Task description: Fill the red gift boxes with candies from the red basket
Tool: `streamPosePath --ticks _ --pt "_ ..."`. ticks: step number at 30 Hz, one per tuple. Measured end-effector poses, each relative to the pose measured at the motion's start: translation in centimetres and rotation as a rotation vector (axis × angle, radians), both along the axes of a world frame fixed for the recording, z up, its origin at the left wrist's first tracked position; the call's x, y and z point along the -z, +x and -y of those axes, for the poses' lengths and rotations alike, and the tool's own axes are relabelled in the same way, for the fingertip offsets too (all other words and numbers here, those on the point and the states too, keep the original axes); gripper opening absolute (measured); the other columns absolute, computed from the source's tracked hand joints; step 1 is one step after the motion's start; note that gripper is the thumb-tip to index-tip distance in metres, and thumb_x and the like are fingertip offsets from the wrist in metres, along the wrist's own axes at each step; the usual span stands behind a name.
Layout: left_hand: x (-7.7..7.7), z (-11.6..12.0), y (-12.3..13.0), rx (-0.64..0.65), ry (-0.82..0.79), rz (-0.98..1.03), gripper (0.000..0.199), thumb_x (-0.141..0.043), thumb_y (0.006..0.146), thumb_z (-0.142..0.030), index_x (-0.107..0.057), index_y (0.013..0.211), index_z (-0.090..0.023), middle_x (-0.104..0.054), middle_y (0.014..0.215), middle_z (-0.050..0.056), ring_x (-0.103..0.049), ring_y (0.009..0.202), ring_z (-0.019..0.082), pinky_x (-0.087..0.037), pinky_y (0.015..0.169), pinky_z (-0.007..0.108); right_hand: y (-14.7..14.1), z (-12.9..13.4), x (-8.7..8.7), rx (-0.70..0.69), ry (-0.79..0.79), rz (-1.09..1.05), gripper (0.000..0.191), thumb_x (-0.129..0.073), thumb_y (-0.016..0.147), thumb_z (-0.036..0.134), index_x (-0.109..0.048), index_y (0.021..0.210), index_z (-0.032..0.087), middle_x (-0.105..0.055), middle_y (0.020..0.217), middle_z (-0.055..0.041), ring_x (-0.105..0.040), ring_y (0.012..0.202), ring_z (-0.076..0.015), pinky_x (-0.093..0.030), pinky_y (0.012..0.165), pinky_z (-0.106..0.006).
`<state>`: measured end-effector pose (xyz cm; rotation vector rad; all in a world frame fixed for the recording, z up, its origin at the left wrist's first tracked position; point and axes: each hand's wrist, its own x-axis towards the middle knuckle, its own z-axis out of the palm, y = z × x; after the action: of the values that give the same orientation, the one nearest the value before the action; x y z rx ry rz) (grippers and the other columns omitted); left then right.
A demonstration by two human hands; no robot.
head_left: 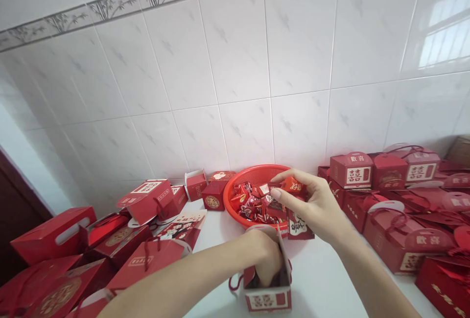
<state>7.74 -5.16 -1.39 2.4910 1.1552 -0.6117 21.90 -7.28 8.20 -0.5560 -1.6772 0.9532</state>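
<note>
A small red box [267, 301] with its top open stands on the white table at the bottom centre. My left hand [265, 256] reaches down into it, with the fingers hidden inside. Behind the box is a round red plastic basket [235, 181] that holds many red-wrapped candies [253, 205]. Over the basket's right side hovers my right hand [308, 200], thumb and fingers apart, with nothing seen gripped between them. A red packet with white lettering [299, 225] lies at the basket's right rim, just below that hand.
Red gift boxes crowd the left side [121, 244], some tipped or stacked. More boxes with rope handles [404, 230] are piled on the right. Several small boxes [214, 195] stand left of the basket. A white tiled wall [242, 63] rises behind the table.
</note>
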Motion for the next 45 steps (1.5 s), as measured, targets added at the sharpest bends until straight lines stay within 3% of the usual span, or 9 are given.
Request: streamPosePath --ticks 3,8,12,16,20,23,29,40,45 --pt "-0.2 0.6 0.2 0.071 -0.085 -0.28 0.041 -0.073 0.041 -0.01 -0.038 0.024 -0.022 -0.047 0.034 0.003 -0.055 0.054 0.028 -0.048 0.062 0.043 0.3 -0.2 0.0 0.014 -0.007 -0.005 0.022 -0.073 0.082 0.041 -0.071 0.088 0.02 -0.072 0.082 -0.0036 -0.067 0.071 -0.0176 -0.056 0.062 -0.027" --pt "-0.8 1.4 0.3 -0.002 -0.061 -0.292 0.038 -0.072 0.046 -0.01 -0.04 0.027 -0.021 -0.056 0.042 0.006 -0.058 0.055 0.031 -0.048 0.06 0.05 0.5 -0.5 0.1 0.016 -0.006 0.001 0.025 -0.072 0.083 0.043 -0.071 0.091 0.02 -0.073 0.082 -0.0041 -0.068 0.07 -0.018 -0.056 0.061 -0.028" --pt "-3.0 2.3 0.0 -0.022 -0.041 -0.33 0.019 -0.066 0.055 -0.011 -0.054 0.044 -0.02 -0.068 0.064 0.01 -0.065 0.072 0.033 -0.049 0.065 0.045 0.9 -0.5 -0.1 0.068 0.047 0.01 0.022 -0.073 0.083 0.041 -0.072 0.089 0.019 -0.072 0.078 -0.0035 -0.067 0.069 -0.0177 -0.056 0.061 -0.027" --pt "-6.4 3.9 -1.4 -0.072 0.027 -0.05 0.006 -0.068 0.066 -0.019 -0.065 0.063 -0.023 -0.07 0.075 0.004 -0.063 0.1 0.03 -0.043 0.064 0.032 1.4 -0.8 -0.3 0.112 0.053 0.006 0.023 -0.073 0.081 0.041 -0.072 0.087 0.019 -0.07 0.076 -0.0035 -0.065 0.066 -0.0166 -0.053 0.057 -0.026" --pt "-9.5 5.1 -3.6 -0.183 0.089 0.275 0.012 -0.071 0.071 -0.03 -0.066 0.078 -0.021 -0.067 0.093 0.002 -0.061 0.08 0.019 -0.038 0.058 0.027 1.7 -1.0 -0.5 0.169 0.069 0.01 0.025 -0.074 0.08 0.043 -0.072 0.088 0.019 -0.07 0.076 -0.0039 -0.063 0.066 -0.0173 -0.052 0.057 -0.027" --pt "-10.6 5.6 -5.0 -0.257 0.152 0.577 0.017 -0.07 0.077 -0.031 -0.059 0.082 -0.02 -0.063 0.087 0.0 -0.058 0.078 0.016 -0.043 0.067 0.026 1.9 -1.0 -0.6 0.201 0.099 0.029 0.024 -0.073 0.081 0.042 -0.071 0.086 0.018 -0.07 0.078 -0.004 -0.063 0.068 -0.0171 -0.051 0.059 -0.027" --pt "-9.3 5.7 -6.2 -0.369 0.36 1.077 0.03 -0.077 0.075 -0.027 -0.058 0.097 -0.021 -0.062 0.097 0.001 -0.058 0.09 0.017 -0.048 0.083 0.03 1.8 -1.2 -0.4 0.176 0.083 0.137 0.021 -0.07 0.083 0.038 -0.071 0.084 0.018 -0.065 0.07 -0.0011 -0.057 0.061 -0.0135 -0.045 0.055 -0.024" --pt "-7.2 5.3 -6.6 -0.363 0.51 1.302 0.04 -0.069 0.079 -0.013 -0.062 0.117 -0.023 -0.066 0.118 0.006 -0.062 0.112 0.023 -0.051 0.097 0.036 0.9 -2.0 0.4 0.051 -0.02 0.405 0.02 -0.066 0.085 0.037 -0.07 0.084 0.017 -0.067 0.074 -0.0017 -0.058 0.065 -0.0148 -0.045 0.057 -0.025" --pt "-7.0 5.2 -7.2 -0.46 0.469 1.414 0.04 -0.07 0.081 -0.015 -0.063 0.119 -0.024 -0.067 0.117 0.006 -0.065 0.102 0.021 -0.054 0.093 0.035 1.1 -2.1 0.2 0.027 -0.035 0.45 0.023 -0.068 0.082 0.037 -0.071 0.097 0.02 -0.07 0.081 -0.0022 -0.061 0.068 -0.0163 -0.048 0.06 -0.027"
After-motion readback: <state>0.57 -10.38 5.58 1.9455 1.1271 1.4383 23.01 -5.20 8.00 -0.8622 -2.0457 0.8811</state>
